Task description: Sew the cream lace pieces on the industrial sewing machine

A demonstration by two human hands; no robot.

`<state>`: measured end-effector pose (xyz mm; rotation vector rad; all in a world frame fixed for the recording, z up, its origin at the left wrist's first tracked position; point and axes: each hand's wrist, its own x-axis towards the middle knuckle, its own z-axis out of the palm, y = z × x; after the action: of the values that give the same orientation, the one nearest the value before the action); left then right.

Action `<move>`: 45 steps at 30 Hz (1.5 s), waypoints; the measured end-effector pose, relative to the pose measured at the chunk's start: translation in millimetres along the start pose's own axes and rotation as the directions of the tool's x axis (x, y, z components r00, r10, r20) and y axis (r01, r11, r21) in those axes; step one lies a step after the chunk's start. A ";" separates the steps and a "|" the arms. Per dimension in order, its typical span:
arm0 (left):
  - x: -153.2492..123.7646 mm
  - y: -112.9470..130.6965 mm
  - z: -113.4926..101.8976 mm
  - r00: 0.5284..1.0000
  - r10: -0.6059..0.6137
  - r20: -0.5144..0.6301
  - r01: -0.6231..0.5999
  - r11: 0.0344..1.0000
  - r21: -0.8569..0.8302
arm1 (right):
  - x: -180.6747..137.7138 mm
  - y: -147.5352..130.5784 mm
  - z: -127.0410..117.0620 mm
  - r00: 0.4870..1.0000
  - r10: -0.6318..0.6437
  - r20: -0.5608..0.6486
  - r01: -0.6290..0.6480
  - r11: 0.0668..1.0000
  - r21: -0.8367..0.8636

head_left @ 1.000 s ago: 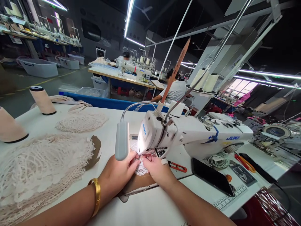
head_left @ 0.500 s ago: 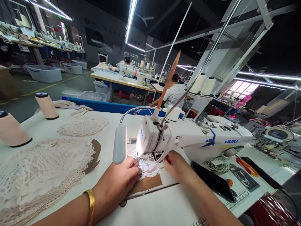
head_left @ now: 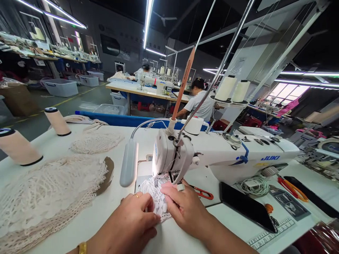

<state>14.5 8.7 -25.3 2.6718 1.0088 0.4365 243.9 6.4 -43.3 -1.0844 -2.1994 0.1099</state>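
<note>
A small piece of white lace (head_left: 156, 197) lies on the white table under the head of a white sewing machine (head_left: 212, 155). My left hand (head_left: 132, 220) is closed, its fingers pinching the lace's left edge. My right hand (head_left: 185, 206) presses on the lace's right side with fingers curled and a white guard on one fingertip. Both hands sit just in front of the needle area.
A pile of cream lace pieces (head_left: 45, 194) fills the table's left. Two thread cones (head_left: 57, 121) stand behind it. A lamp head (head_left: 129, 162) hangs left of the machine. Red snips (head_left: 202, 192), a black phone (head_left: 246, 206), a coiled cable (head_left: 255, 185) and orange scissors (head_left: 292, 187) lie right. Other people sit at far tables.
Both hands drew back toward me with the lace, away from the needle. My right hand came from beside the machine head onto the lace. The camera tilted and shifted.
</note>
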 end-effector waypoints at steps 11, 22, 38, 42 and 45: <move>-4.0 -17.8 -3.2 0.994 -0.057 -0.093 0.046 0.993 -0.110 | -2.8 -6.8 -4.0 0.966 -0.048 0.252 0.089 0.984 -0.154; -1.5 -19.7 0.3 0.985 0.037 -0.171 -0.049 0.997 -0.067 | -2.1 -2.2 -2.2 0.977 -0.047 0.209 0.070 0.992 -0.104; 3.6 -29.0 4.0 0.980 0.049 -0.194 -0.052 0.999 -0.013 | -3.1 -0.5 2.1 0.989 0.052 0.136 -0.023 0.979 -0.204; 3.2 -26.6 0.9 0.986 0.053 -0.155 -0.054 0.999 -0.005 | -3.7 -0.1 1.7 0.989 0.030 0.145 -0.001 0.981 -0.194; 2.7 -24.7 -2.3 0.991 0.060 -0.122 -0.060 0.998 -0.001 | -5.3 0.7 3.2 0.988 0.018 0.152 0.010 0.983 -0.184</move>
<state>0.8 28.8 -30.9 2.7048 0.9605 0.6209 244.7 3.6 -48.9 -1.2164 -2.3821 -0.0098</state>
